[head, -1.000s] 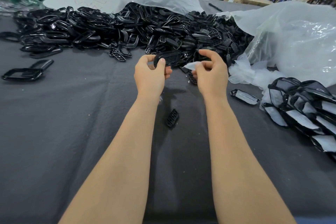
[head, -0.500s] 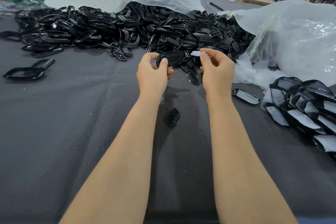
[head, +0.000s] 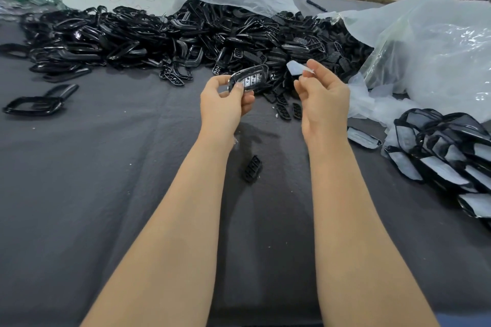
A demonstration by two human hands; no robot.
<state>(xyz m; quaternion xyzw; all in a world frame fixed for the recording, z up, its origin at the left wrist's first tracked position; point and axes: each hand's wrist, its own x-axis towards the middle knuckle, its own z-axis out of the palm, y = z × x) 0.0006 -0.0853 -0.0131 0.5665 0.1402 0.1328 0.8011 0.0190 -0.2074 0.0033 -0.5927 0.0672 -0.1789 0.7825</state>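
Observation:
My left hand (head: pixel 224 103) grips a black key-fob shell (head: pixel 248 79) by its left end, thumb on its face, holding it above the dark grey table cloth (head: pixel 106 167). My right hand (head: pixel 322 93) pinches a small white film piece (head: pixel 299 68) between thumb and fingertips, a short way right of the shell. A single black button pad (head: pixel 253 168) lies on the cloth between my forearms.
A big heap of black plastic parts (head: pixel 186 34) stretches across the back of the table. Clear plastic bags (head: pixel 438 48) sit at the right. Stacked shells with white film (head: pixel 446 156) lie at the right edge. A black frame (head: pixel 34 106) rests far left.
My right hand has pulled the white film away from the shell, up and to the right. The shell's face with its buttons now shows in my left hand.

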